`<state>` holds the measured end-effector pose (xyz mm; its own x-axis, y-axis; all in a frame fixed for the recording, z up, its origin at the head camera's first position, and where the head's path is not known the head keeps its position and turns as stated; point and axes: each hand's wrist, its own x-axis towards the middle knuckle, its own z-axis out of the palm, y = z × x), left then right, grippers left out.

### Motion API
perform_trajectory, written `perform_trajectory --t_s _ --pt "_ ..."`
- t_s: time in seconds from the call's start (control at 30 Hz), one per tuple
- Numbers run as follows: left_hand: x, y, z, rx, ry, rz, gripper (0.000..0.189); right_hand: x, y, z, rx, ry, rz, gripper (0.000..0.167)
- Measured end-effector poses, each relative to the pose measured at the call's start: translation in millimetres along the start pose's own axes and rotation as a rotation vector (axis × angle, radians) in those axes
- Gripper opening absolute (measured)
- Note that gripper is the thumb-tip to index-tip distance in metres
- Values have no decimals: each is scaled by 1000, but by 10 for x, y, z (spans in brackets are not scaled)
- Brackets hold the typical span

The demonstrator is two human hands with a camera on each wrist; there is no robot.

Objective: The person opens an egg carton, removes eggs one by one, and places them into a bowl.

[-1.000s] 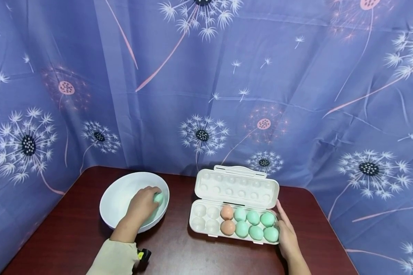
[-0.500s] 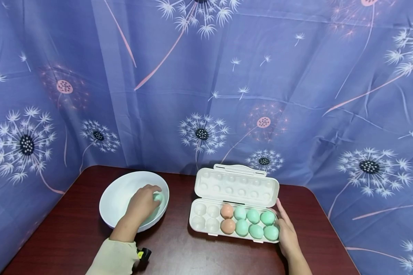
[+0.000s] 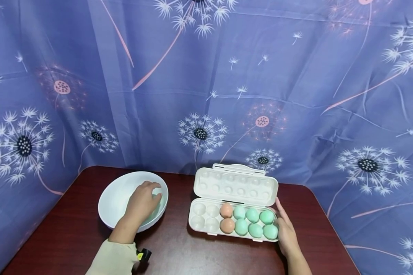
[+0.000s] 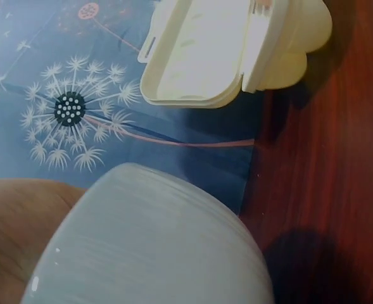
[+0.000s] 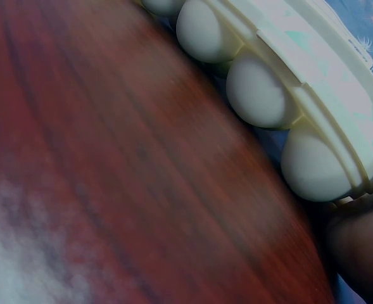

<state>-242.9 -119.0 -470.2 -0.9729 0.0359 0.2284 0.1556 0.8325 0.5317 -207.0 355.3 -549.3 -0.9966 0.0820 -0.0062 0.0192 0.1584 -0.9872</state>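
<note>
My left hand [image 3: 143, 201] reaches inside the white bowl [image 3: 115, 194], thumb and fingers spread apart near its right inner wall. A patch of pale green shows between them; the palm hides most of what lies below. In the left wrist view, the outside of the bowl [image 4: 154, 240] covers the fingers. To the right, my right hand [image 3: 286, 233] grips the right end of a white egg carton [image 3: 239, 238], whose lid [image 3: 235, 187] stands raised behind. The carton holds brown eggs [image 3: 227, 225] and several green eggs [image 3: 241, 227] with vacant cups [image 3: 199, 209] at its left end.
A dark reddish wooden table [image 3: 179, 252] carries both bowl and carton, with a gap between them. A blue curtain [image 3: 151, 126] printed with dandelions hangs right behind the table's far edge. A black strap [image 3: 143, 255] sits at the left wrist.
The green egg, gripped between my left thumb and fingers before, has dropped mostly out of sight in the bowl as the fingers part. My right hand stays on the carton.
</note>
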Motion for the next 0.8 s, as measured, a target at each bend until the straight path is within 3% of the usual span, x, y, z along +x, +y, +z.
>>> perform_trajectory --t_s 0.23,0.43,0.8 --pt "-5 138 -49 -99 77 6 34 1 -20 16 -1 21 33 76" --pt "-57 321 -61 -127 97 53 35 3 -24 14 -13 22 35 76" --pt "-138 580 199 -167 178 314 36 -7 -1 9 -1 27 21 74"
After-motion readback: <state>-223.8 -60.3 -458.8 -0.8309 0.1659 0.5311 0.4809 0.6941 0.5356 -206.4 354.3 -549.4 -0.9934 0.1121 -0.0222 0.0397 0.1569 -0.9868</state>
